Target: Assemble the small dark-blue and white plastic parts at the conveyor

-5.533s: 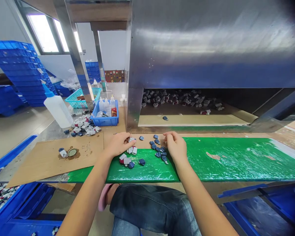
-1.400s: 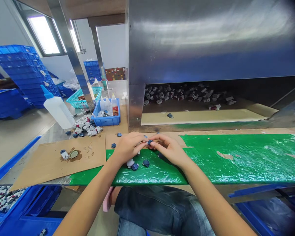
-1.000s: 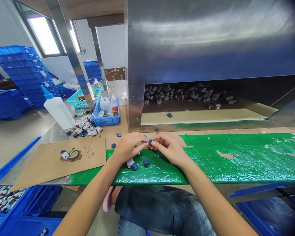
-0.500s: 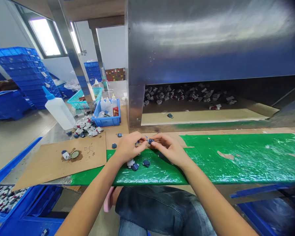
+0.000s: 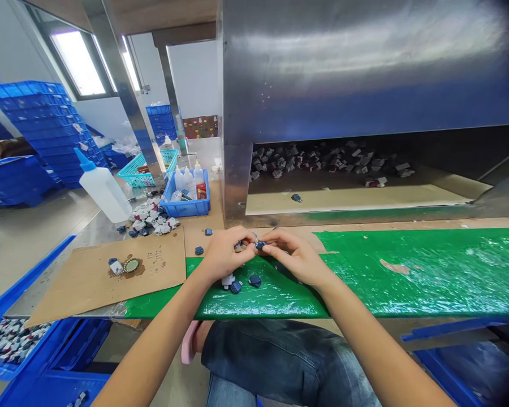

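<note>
Near the middle of the bench my left hand and my right hand meet fingertip to fingertip. Between them is a small dark blue plastic part, pinched by the right thumb and fingers. The left fingers are closed too, against the part's left side; a bit of blue shows under them, its shape mostly hidden. Below the hands lie a loose dark blue piece, another blue piece and a white piece. Two more blue pieces, one of them the nearer piece, rest left of my left hand.
Cardboard on the left bears a bottle cap and a white-and-blue piece. Behind stand a squeeze bottle, a heap of pieces and a blue basket. A metal hood covers more pieces.
The view has shifted very slightly. Both hands stay together at the same spot, with the blue part turned a little between the fingertips.
</note>
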Motion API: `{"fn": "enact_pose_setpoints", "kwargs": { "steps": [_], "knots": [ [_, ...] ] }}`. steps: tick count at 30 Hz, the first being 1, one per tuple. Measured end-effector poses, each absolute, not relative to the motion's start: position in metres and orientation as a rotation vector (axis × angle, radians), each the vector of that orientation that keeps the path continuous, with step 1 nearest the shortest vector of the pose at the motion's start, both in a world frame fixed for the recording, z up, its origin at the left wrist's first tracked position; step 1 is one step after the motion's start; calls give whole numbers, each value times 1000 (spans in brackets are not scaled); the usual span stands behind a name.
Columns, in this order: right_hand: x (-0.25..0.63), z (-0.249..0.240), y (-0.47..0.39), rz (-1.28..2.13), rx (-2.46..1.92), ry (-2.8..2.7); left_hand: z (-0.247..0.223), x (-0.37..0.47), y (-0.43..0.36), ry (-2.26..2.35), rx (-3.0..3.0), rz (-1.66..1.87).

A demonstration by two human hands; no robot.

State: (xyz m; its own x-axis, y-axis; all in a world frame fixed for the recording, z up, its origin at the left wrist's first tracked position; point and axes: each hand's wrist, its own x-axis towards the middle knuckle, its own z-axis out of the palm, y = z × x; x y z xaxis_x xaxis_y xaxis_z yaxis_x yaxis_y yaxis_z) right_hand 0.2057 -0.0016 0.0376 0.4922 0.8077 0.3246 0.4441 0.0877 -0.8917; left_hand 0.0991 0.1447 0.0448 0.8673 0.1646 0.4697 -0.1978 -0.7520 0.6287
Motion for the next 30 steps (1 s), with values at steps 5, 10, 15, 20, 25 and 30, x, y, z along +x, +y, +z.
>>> {"fn": "enact_pose_setpoints", "kwargs": {
  "steps": [5,10,15,20,25,30],
  "knots": [
    [204,39,-2,347,-1573,-1103,45,100,143,9,2322,681],
    [203,41,-3,290,-1618,-1131,46,100,144,-20,2330,674],
    [203,40,-2,296,-1623,-1158,45,100,144,-4,2335,653],
    [202,42,-2,291,-1622,-1153,46,100,143,18,2366,659],
    [201,44,-2,306,-1638,-1176,46,100,143,-39,2479,652],
    [200,44,-2,408,-1593,-1171,45,102,144,-129,2571,649]
  ]
}}
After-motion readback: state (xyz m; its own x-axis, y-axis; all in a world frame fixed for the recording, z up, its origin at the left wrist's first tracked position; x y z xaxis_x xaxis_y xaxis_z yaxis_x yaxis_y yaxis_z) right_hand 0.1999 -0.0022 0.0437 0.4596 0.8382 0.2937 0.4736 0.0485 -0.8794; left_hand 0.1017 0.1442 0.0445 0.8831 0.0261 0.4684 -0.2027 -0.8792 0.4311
